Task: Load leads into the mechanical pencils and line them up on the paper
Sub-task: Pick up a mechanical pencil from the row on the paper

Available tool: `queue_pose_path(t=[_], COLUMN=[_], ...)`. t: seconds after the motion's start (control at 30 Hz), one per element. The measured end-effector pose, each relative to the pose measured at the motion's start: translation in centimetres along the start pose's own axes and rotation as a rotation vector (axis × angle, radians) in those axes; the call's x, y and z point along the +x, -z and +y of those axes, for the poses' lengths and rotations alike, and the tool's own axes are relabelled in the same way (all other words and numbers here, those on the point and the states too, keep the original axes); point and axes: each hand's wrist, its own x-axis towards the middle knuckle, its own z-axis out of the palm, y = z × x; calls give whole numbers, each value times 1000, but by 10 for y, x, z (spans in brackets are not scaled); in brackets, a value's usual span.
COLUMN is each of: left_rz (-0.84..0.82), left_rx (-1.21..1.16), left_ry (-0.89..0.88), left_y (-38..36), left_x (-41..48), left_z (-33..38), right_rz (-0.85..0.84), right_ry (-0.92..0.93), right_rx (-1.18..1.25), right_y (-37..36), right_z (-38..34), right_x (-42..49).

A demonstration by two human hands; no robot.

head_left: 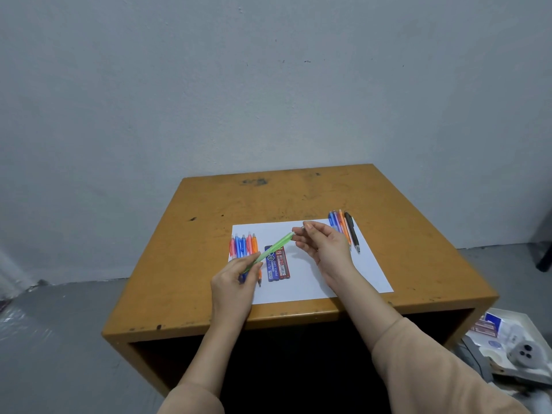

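Left hand (234, 286) grips green pencil (274, 248); "PENCIL LEAD" pack (271, 271).

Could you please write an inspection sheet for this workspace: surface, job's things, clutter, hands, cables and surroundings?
Surface: scuffed orange table with white paper on its near half.
Job's things: green pencil held above the paper; left pencil row at the paper's left edge; right pencil row at its far right corner; lead cases mid-paper.
Clutter: tray of odd items on the floor, right.
Hands: left hand grips the green pencil's lower end; right hand pinches a small piece by its upper end.
Cables: nothing seen.
Surroundings: grey wall, grey floor.
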Motion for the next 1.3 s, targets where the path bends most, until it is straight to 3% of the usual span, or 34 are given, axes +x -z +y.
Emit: queue_pose_path(t=[0.1, 0.23, 0.37, 0.9, 1.3], left_rz=[12, 21, 31, 28, 10], left_rx=[-27, -41, -33, -49, -51], left_ry=[26, 80, 100, 103, 109], left_y=[0, 2, 2, 2, 4], left_x=[1, 0, 0, 0, 0], left_z=[0, 2, 3, 0, 2], right_rz=[15, 10, -17, -46, -64], right_ry=[74, 212, 239, 305, 327], right_rx=[-209, -722, -961, -1188, -1118], right_y=[4, 8, 8, 4, 9], right_z=[2, 11, 20, 28, 31], right_x=[8, 17, 18, 20, 19])
